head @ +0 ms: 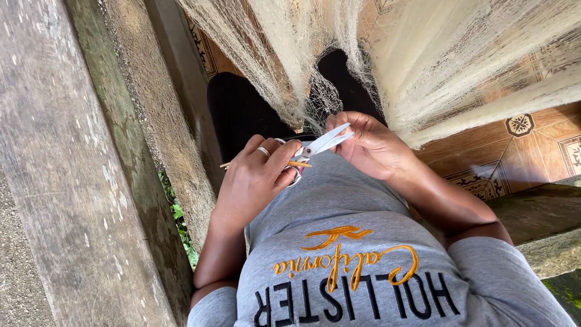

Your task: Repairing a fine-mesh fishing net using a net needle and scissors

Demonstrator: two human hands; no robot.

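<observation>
My left hand (254, 178), with a ring on one finger, grips small scissors (327, 143) with white blades, open slightly and pointing to the right. The same hand also holds a thin orange stick (299, 163) that crosses under its fingers. My right hand (369, 145) pinches a strand of the pale fishing net (290, 66) just at the scissor tips. The net hangs down from above and drapes over my dark-trousered legs (239, 109). Both hands sit close together above my lap.
Weathered wooden planks (72, 169) run along the left, with green plants (178, 218) in a gap beside them. A patterned brown tiled floor (532, 139) lies on the right, and a mossy concrete edge (544, 242) at the lower right. More net (472, 54) spreads over the floor.
</observation>
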